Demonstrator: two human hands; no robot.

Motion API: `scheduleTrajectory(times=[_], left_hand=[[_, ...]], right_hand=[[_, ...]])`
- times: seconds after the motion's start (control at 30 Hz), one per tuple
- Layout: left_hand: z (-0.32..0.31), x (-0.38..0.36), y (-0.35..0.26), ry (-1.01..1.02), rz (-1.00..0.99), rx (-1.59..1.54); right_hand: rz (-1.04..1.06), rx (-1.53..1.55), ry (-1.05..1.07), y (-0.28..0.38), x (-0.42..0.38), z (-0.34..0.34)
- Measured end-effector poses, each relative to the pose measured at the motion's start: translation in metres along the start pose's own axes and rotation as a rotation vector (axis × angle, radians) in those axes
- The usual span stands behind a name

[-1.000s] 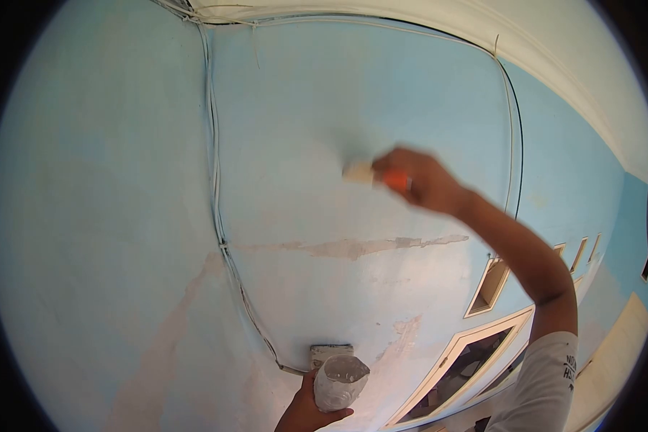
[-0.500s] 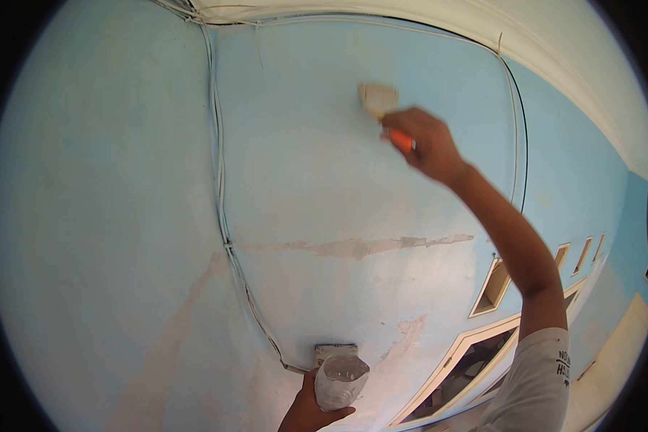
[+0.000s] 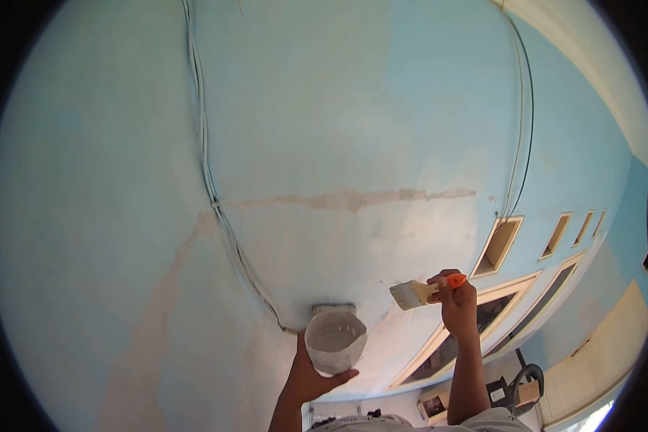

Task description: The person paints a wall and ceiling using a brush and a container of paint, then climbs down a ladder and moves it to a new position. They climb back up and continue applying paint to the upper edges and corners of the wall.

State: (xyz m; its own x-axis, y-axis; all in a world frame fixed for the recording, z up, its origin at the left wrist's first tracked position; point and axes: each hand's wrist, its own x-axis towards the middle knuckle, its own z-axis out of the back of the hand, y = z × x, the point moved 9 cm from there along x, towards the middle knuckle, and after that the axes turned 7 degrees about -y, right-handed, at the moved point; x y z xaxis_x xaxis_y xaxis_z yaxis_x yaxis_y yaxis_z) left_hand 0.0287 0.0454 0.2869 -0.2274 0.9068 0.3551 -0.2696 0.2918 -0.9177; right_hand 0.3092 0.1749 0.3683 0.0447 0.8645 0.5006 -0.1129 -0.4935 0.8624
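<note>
My right hand (image 3: 457, 299) grips a flat paintbrush (image 3: 410, 294) by its orange-ended handle, the bristles pointing left. Lower and to the left, my left hand (image 3: 313, 378) is wrapped round a cut-down plastic container (image 3: 336, 353), smeared outside, with greyish-white liquid in it. The brush is to the right of the container and apart from it. Behind both hands stands a light blue wall (image 3: 302, 129), whitish over parts of its surface. A rough bare strip (image 3: 353, 199) runs across it above the container.
Cables (image 3: 201, 129) run down the wall to a box (image 3: 333, 309) behind the container. Vent openings (image 3: 498, 246) and framed windows (image 3: 497, 309) are on the right. Boxes and other items (image 3: 507, 392) stand low at the right, near a pale door-like panel (image 3: 590, 353).
My right hand has come down from high on the wall with the brush, which now points left near the container's height. The view has tilted downward. My left hand still holds the container.
</note>
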Motion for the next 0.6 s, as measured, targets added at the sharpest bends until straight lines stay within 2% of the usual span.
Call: scheduleTrajectory(times=[0.07,0.13,0.2,0.27,0.33,0.4,0.47,0.5,0.53,0.6], left_hand=[[-0.004,0.0,0.008,0.037,-0.068,0.021],[-0.009,-0.002,0.015,0.065,-0.019,0.0],[-0.015,-0.004,0.02,0.094,0.028,-0.051],[-0.021,-0.006,0.018,0.091,-0.105,0.049],[-0.027,-0.009,0.032,0.126,-0.017,0.02],[-0.035,-0.009,0.033,0.161,0.04,-0.012],[-0.034,-0.005,-0.008,0.106,-0.238,0.041],[-0.036,-0.006,-0.007,0.112,-0.266,-0.012],[-0.039,-0.006,-0.004,0.117,-0.259,-0.015],[-0.044,-0.007,0.003,0.131,-0.189,-0.104]], right_hand=[[-0.107,0.222,-0.095,-0.025,-0.025,0.015],[-0.093,0.261,-0.063,-0.03,-0.039,0.023],[-0.037,0.316,-0.074,-0.018,-0.047,0.035],[0.065,0.409,-0.102,0.009,-0.051,0.052],[0.241,0.457,-0.132,0.038,-0.056,0.07],[0.314,0.532,0.014,0.066,-0.061,0.077],[0.339,0.539,0.056,0.087,-0.064,0.08],[0.389,0.507,0.169,0.1,-0.068,0.074],[0.438,0.474,0.284,0.114,-0.071,0.068],[0.42,0.455,0.319,0.141,-0.074,0.039]])
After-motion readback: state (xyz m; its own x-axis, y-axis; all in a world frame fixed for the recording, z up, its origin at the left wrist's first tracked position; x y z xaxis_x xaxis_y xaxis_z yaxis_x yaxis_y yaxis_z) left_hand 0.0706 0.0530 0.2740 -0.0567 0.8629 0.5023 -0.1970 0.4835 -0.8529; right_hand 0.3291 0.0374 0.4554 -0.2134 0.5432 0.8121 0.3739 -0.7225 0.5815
